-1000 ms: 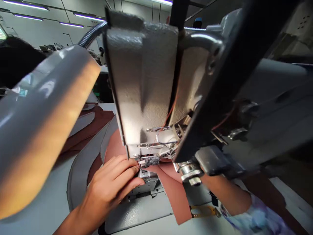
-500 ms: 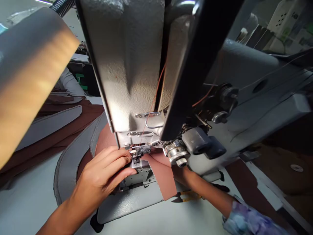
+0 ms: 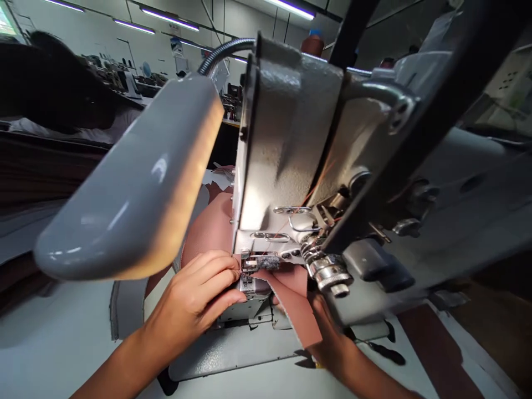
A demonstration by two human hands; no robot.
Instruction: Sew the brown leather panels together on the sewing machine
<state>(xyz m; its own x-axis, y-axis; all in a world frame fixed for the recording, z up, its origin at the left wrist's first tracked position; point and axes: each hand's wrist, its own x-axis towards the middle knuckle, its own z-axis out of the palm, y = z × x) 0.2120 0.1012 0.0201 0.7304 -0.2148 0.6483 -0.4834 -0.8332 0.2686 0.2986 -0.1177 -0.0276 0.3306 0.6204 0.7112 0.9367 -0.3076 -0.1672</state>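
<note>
At the sewing machine (image 3: 291, 138), a reddish-brown, leather-like panel (image 3: 295, 305) with a grey-backed edge passes under the presser foot (image 3: 248, 279). My left hand (image 3: 203, 291) is just left of the foot, fingers bent and closed on the panel's edge. My right hand (image 3: 328, 332) is right of the foot, behind and under the hanging end of the panel. A fingertip shows below the panel, but most of the right fingers are hidden. Orange-brown thread (image 3: 307, 195) runs down the machine's head toward the needle area, where a dark fuzzy pad (image 3: 269, 262) sits.
A lamp (image 3: 124, 194) hangs at left on a flexible neck. Scissors (image 3: 307, 361) lie partly hidden below my right hand. Reddish-brown material (image 3: 436, 349) lies at right. A person (image 3: 66, 88) is at far left. Grey tension knobs (image 3: 374, 263) jut out at right.
The view has tilted up and shifted left, bringing ceiling lights, the room and a person into sight. My right hand has come forward from behind the machine; my left hand keeps its place by the foot.
</note>
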